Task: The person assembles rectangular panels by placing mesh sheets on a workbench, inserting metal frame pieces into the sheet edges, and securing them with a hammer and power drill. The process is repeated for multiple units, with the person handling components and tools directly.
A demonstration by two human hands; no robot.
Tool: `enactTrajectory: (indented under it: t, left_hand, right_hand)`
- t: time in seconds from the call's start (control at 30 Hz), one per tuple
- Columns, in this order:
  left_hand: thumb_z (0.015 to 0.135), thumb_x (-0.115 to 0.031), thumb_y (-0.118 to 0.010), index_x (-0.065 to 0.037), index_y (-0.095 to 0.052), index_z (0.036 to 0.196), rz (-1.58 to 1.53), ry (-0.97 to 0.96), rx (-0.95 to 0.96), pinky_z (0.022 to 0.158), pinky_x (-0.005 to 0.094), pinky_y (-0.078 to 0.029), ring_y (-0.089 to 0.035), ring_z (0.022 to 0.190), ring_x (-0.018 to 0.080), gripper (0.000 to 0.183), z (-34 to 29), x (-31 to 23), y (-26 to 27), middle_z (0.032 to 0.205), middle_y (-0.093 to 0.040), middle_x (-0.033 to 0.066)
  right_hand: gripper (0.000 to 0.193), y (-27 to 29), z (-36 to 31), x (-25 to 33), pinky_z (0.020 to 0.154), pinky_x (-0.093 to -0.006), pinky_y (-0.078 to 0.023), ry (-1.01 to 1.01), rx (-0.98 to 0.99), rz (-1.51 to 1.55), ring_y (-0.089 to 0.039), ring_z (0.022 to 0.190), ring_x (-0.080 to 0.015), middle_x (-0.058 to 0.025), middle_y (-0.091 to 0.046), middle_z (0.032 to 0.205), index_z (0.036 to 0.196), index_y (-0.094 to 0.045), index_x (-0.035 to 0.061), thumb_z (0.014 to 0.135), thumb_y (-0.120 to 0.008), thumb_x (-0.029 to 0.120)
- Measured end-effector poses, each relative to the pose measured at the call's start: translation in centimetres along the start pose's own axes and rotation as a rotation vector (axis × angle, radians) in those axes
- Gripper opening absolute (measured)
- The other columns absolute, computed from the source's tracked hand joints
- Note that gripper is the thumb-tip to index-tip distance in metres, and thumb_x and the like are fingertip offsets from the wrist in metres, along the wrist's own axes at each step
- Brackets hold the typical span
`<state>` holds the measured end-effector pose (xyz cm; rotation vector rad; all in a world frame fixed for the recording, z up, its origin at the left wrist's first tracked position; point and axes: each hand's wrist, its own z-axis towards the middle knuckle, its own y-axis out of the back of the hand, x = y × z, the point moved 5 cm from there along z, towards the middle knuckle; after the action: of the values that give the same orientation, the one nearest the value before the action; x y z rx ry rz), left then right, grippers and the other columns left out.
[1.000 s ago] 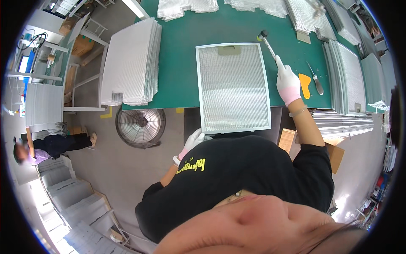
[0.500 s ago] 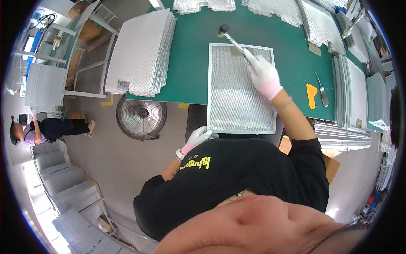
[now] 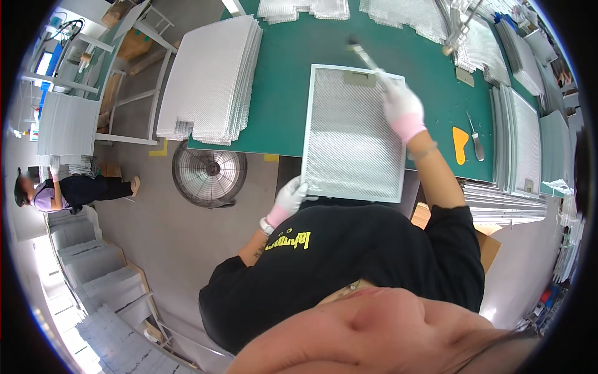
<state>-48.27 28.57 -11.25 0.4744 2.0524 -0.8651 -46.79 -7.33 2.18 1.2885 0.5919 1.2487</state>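
My right hand [image 3: 402, 107], in a white and pink glove, is closed around the handle of a hammer [image 3: 369, 59]. Its dark, blurred head sits beyond the far edge of a framed mesh panel [image 3: 352, 137]. The rectangular panel has a light metal frame, silvery mesh and a small grey plate at its far edge. It lies partly on the green table and juts over the near edge toward my body. At its near left corner, my gloved left hand [image 3: 289, 198] grips the frame with thumb and fingers.
Stacked mesh sheets [image 3: 208, 78] stand left on the green table [image 3: 286, 106]. A yellow scraper [image 3: 460, 144] and a screwdriver [image 3: 477, 142] lie at right, beside upright framed panels [image 3: 520, 137]. A floor fan [image 3: 210, 173] stands left; a co-worker [image 3: 75, 190] is farther left.
My right hand and the hammer have shifted right and slightly nearer. The panel has tilted slightly, its near end moving left, with my left hand now higher on its corner. A blurred shiny object has moved left at upper right.
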Motion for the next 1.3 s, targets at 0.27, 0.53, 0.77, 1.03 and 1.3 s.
enactTrajectory:
  t: [0.27, 0.53, 0.77, 1.03, 1.3]
  left_hand:
    - [0.103, -0.034, -0.056, 0.004, -0.048, 0.142, 0.461, -0.313, 0.088, 0.103, 0.0291, -0.041, -0.055, 0.118, 0.0139, 0.055, 0.5, -12.4, 1.2, 0.129, -0.061, 0.0082]
    - [0.096, -0.016, -0.061, 0.003, -0.061, 0.124, 0.793, -0.575, -0.019, 0.093, 0.0312, -0.047, -0.062, 0.103, 0.0177, 0.033, 3.3, -19.5, -6.7, 0.112, -0.067, 0.0097]
    - [0.09, -0.042, -0.064, 0.001, -0.051, 0.138, 1.928, -0.51, -1.185, 0.106, 0.0498, -0.043, -0.053, 0.125, 0.0423, 0.066, 1.6, -28.8, 6.0, 0.139, -0.053, 0.0238]
    - [0.084, -0.069, -0.057, 0.001, -0.042, 0.147, 1.782, 0.178, -0.931, 0.109, 0.0458, -0.042, -0.047, 0.136, 0.0392, 0.096, 2.2, -29.2, 6.0, 0.15, -0.042, 0.0278]
    - [0.083, -0.065, -0.06, 0.005, -0.061, 0.124, 1.917, 0.165, -0.765, 0.1, 0.0457, -0.048, -0.063, 0.114, 0.0395, 0.082, 2.3, -31.6, 4.5, 0.119, -0.065, 0.0294]
  right_hand:
    - [0.048, 7.1, -9.8, -12.7, 0.102, -0.0409, -0.045, -0.13, -0.089, 0.018, -0.058, 0.119, -0.0323, -0.0149, -0.06, 0.132, 0.139, -0.054, 0.007, 0.093, -0.062, 0.018]
    - [0.034, 16.3, -23.4, -13.8, 0.089, -0.0248, -0.045, -0.501, -0.168, 0.74, -0.055, 0.096, -0.0093, -0.0014, -0.062, 0.105, 0.128, -0.058, 0.0, 0.099, -0.063, 0.016]
    - [0.038, 21.8, -38.3, -23.8, 0.101, -0.0347, -0.047, -0.776, -1.065, 0.732, -0.058, 0.112, -0.0172, -0.0097, -0.059, 0.118, 0.132, -0.053, -0.0063, 0.105, -0.053, 0.02]
    - [0.027, 24.0, -32.6, -28.9, 0.052, -0.0226, -0.042, -1.079, -0.781, 0.624, -0.053, 0.065, -0.0059, -0.0096, -0.059, 0.088, 0.107, -0.054, 0.0027, 0.099, -0.062, 0.027]
    - [0.068, 24.4, -30.2, -26.2, 0.096, -0.0526, -0.046, -1.163, -0.273, -0.358, -0.061, 0.107, -0.0487, -0.0324, -0.065, 0.111, 0.12, -0.063, -0.0049, 0.095, -0.051, 0.057]
